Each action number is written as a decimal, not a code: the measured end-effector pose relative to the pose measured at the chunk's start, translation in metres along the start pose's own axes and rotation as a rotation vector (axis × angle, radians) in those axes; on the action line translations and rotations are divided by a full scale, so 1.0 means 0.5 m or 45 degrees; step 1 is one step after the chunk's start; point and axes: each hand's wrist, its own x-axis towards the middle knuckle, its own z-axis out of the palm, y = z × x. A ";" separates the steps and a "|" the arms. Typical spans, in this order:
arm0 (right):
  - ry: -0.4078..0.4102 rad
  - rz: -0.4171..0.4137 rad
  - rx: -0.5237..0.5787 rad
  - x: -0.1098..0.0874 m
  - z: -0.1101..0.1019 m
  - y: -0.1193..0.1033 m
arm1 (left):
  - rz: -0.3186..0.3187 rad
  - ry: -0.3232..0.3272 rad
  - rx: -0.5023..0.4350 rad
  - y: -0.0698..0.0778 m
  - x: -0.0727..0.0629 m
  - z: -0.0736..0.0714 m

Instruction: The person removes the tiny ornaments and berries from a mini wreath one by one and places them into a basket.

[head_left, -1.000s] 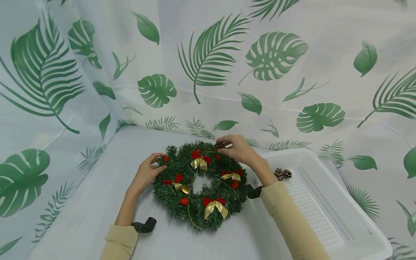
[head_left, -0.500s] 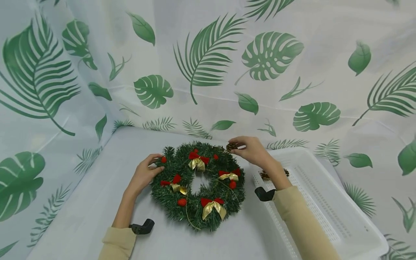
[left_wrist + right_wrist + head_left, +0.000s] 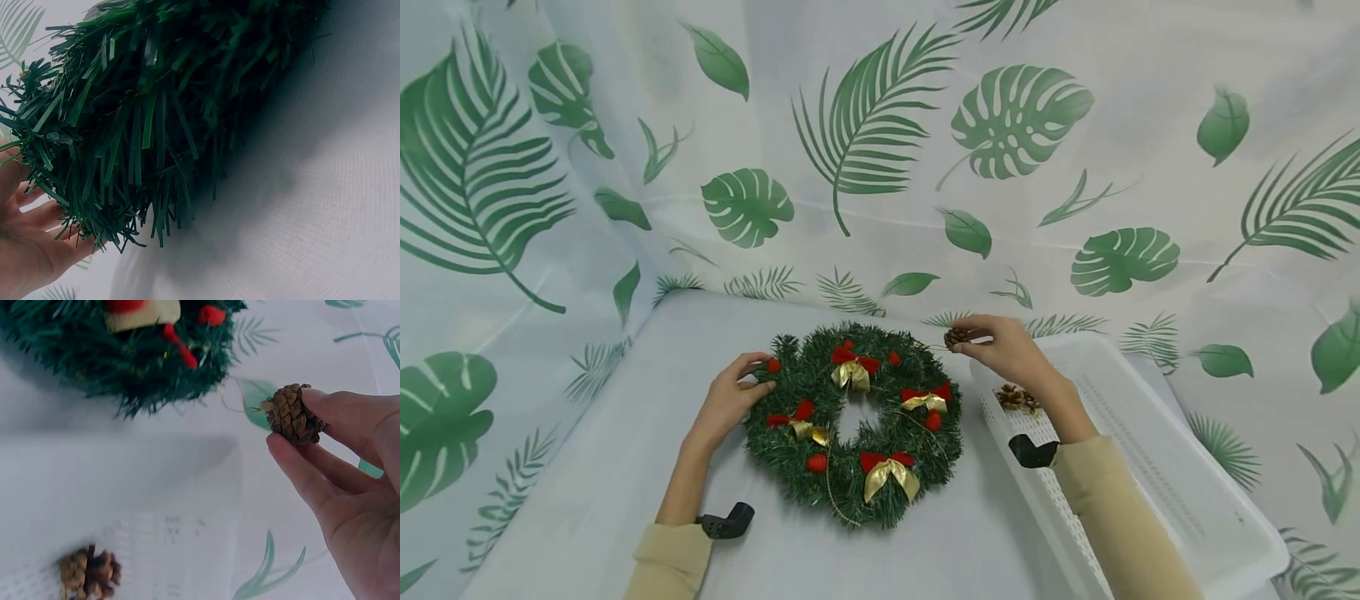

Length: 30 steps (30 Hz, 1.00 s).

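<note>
A green tinsel wreath (image 3: pixel 917 475) with red-and-gold bows and red berries lies on the white table. My left hand (image 3: pixel 727 402) holds the wreath's left edge, fingers up by a red berry and thumb lower down. In the left wrist view, the fingertips of the left hand (image 3: pixel 31 240) are partly hidden by the green strands. Right of the wreath's far side, my right hand (image 3: pixel 1009 350) pinches a brown pinecone (image 3: pixel 290 414) between thumb and fingers. A thin gold cord (image 3: pixel 226 397) loops from the pinecone towards the wreath. The pinecone is apart from the wreath.
A white perforated basket (image 3: pixel 1172 433) stands to the right, partly under the right forearm. Several pinecones (image 3: pixel 87 572) lie inside it. Behind the table hangs a white cloth (image 3: pixel 880 250) printed with green leaves.
My right hand has moved right with the pinecone, from the wreath's upper right part to beyond its edge. The left hand has stayed at the wreath's left edge.
</note>
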 end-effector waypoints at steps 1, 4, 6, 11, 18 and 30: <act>0.007 0.013 0.014 -0.004 -0.005 0.004 | 0.006 0.001 0.003 0.000 0.001 0.000; 0.031 0.060 0.031 -0.019 -0.018 0.021 | 0.002 0.003 0.012 -0.001 0.002 -0.001; 0.044 0.092 0.055 -0.029 -0.024 0.034 | -0.004 0.000 0.013 -0.002 0.001 -0.002; 0.069 0.135 0.062 -0.052 -0.038 0.063 | -0.011 -0.005 0.016 -0.005 -0.001 -0.003; 0.099 0.202 0.053 -0.074 -0.062 0.089 | -0.001 0.004 0.029 -0.003 0.002 -0.001; 0.122 0.263 0.019 -0.108 -0.075 0.122 | 0.005 -0.002 0.031 0.000 -0.001 0.000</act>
